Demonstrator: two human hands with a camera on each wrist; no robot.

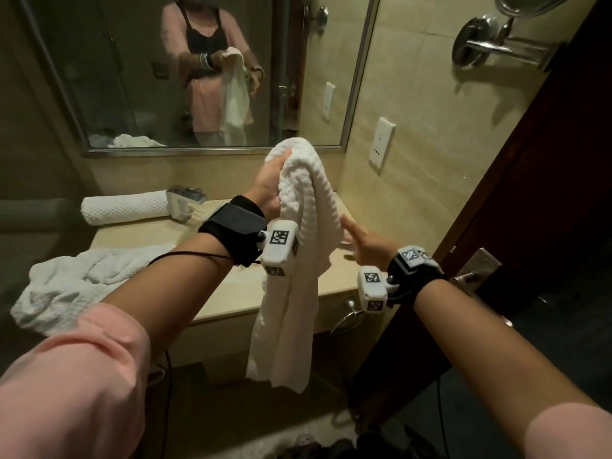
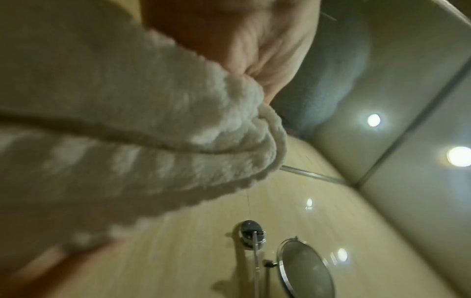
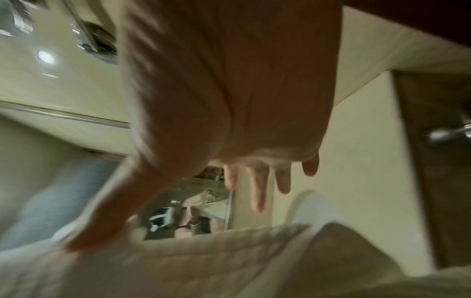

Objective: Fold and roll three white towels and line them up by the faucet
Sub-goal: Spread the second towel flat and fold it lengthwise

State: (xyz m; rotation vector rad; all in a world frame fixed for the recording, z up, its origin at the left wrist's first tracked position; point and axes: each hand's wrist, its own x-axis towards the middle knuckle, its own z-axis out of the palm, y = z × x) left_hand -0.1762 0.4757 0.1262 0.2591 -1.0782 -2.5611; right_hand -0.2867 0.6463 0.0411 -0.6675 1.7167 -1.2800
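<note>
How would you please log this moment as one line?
left hand grips hanging towel | right hand open beside it | rolled towel by faucet

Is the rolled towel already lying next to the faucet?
Yes, in the head view one rolled towel lies on the counter directly left of the faucet.

Beige stone counter: bare strip between crumpled white towel at left and hanging white waffle towel at right. Rolled white waffle towel blocks back edge, touching chrome square faucet on its left side. Counter right of faucet mostly hidden behind left hand and hanging towel. Dark wooden door with metal lever handle close on right, just beside right hand. Beige wall with white socket plate closes far right.
</note>
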